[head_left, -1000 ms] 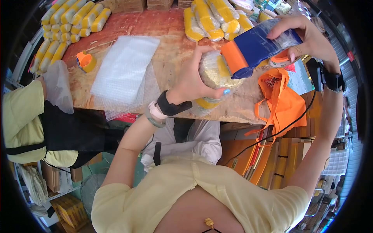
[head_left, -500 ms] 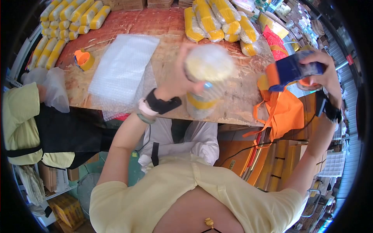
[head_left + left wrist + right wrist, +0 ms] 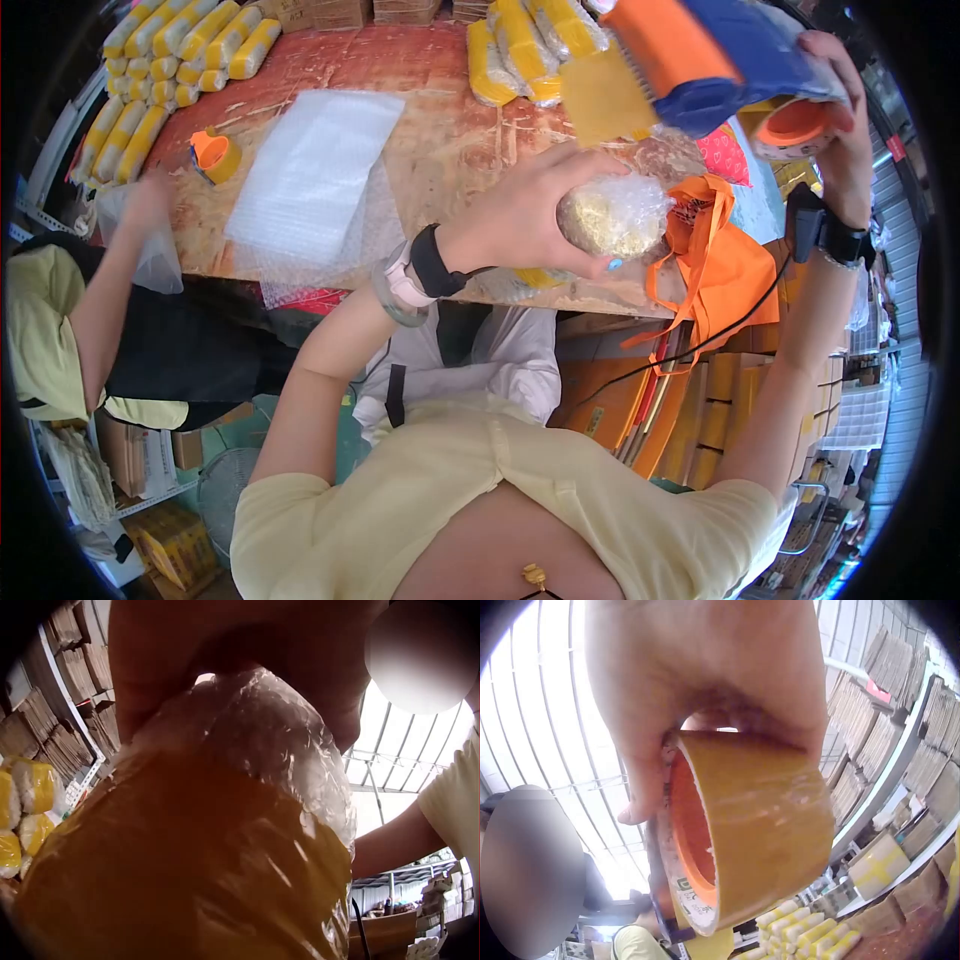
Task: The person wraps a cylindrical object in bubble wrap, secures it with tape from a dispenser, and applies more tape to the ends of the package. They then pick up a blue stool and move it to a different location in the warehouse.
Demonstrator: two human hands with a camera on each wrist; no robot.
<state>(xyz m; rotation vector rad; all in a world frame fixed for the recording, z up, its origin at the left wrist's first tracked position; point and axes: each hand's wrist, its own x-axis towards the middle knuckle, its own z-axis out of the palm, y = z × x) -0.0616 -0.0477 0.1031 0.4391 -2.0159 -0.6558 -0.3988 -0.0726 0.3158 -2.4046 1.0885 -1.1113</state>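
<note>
My left hand [image 3: 525, 215] grips a bubble-wrapped bundle [image 3: 622, 218] by its side, thumb along the near edge; its pale end faces up in the head view. In the left wrist view a broad band of yellow-brown tape [image 3: 187, 855] covers the bundle's side. My right hand [image 3: 848, 115] holds a blue and orange tape dispenser [image 3: 740, 65] raised at the upper right. From its orange end a strip of tape [image 3: 608, 98] reaches out above the bundle. The tape roll [image 3: 772, 825] on its orange core fills the right wrist view.
An orange bag [image 3: 725, 270] hangs over the table's right edge. Bubble-wrap sheets [image 3: 320, 165] and a small tape roll [image 3: 218, 157] lie left. Taped bundles are piled at the far left [image 3: 190, 40] and far middle [image 3: 525, 50]. Another person's arm [image 3: 110, 290] reaches in at left.
The dispenser went from the bundle out to the right, then up and back inward, now with a strip of tape extended. My left hand moved right with the bundle. The other person's arm reached forward.
</note>
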